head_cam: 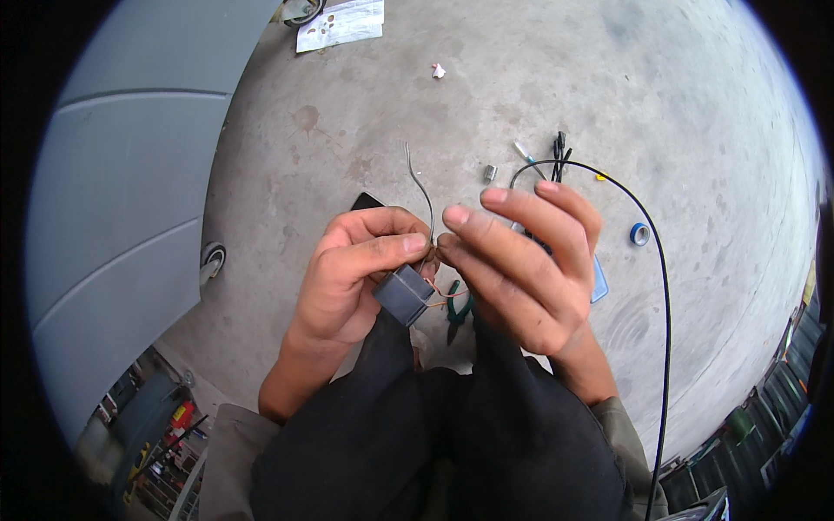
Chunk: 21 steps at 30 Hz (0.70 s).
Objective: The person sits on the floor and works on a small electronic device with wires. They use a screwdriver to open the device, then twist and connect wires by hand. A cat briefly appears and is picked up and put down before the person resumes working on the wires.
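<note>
My left hand (365, 273) pinches thin wires between thumb and fingers, above a small dark rectangular box (404, 295) with copper-coloured wires (446, 296) at its right side. A thin grey stranded wire (422, 187) rises from the pinch, its end splayed into fine strands. The thumb and a finger of my right hand (521, 267) meet at the same spot on the wires; its other fingers are raised and spread. What exactly lies between the fingertips is partly hidden. Below the hands, green-handled pliers (458, 312) lie on the floor.
A roll of blue tape (640, 234), a screwdriver (523, 152), a small metal cylinder (490, 172) and black cables (560, 153) lie on the concrete floor (651, 117). One black cable arcs down the right. A grey cabinet on casters (130, 163) stands left; a dark phone-like object (366, 201) is behind my left hand.
</note>
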Motion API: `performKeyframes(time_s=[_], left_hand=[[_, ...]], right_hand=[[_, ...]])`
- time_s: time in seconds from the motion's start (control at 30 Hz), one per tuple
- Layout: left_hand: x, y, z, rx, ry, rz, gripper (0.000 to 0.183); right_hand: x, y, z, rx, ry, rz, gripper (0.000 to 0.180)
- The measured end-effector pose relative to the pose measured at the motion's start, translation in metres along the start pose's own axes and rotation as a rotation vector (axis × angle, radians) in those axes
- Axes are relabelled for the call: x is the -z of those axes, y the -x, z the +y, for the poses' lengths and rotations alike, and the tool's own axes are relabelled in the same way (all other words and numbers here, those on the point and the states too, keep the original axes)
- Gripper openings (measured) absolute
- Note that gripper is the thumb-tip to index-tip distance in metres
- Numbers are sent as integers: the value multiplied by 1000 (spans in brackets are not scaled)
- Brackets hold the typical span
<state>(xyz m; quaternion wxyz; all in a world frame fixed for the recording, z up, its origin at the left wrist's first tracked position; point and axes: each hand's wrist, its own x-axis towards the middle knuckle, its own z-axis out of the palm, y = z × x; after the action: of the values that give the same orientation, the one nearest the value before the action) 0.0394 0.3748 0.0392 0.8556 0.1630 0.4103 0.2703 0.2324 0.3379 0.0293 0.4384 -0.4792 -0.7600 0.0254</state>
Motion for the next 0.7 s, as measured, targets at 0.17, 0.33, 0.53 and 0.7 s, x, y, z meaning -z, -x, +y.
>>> performKeyframes(time_s=[0.17, 0.33, 0.53, 0.7], left_hand=[[-4, 2, 4, -35, -99, 31, 14], [-4, 6, 3, -250, -482, 129, 9], [-6, -9, -1, -1036, -1319, 29, 11], [4, -13, -5, -1020, -1104, 6, 16]], right_hand=[[-5, -2, 8, -119, -170, -82, 22], [-4, -4, 5, -234, -241, -233, 15], [2, -3, 8, -637, -634, -346, 10], [11, -12, 0, -748, -632, -289, 10]])
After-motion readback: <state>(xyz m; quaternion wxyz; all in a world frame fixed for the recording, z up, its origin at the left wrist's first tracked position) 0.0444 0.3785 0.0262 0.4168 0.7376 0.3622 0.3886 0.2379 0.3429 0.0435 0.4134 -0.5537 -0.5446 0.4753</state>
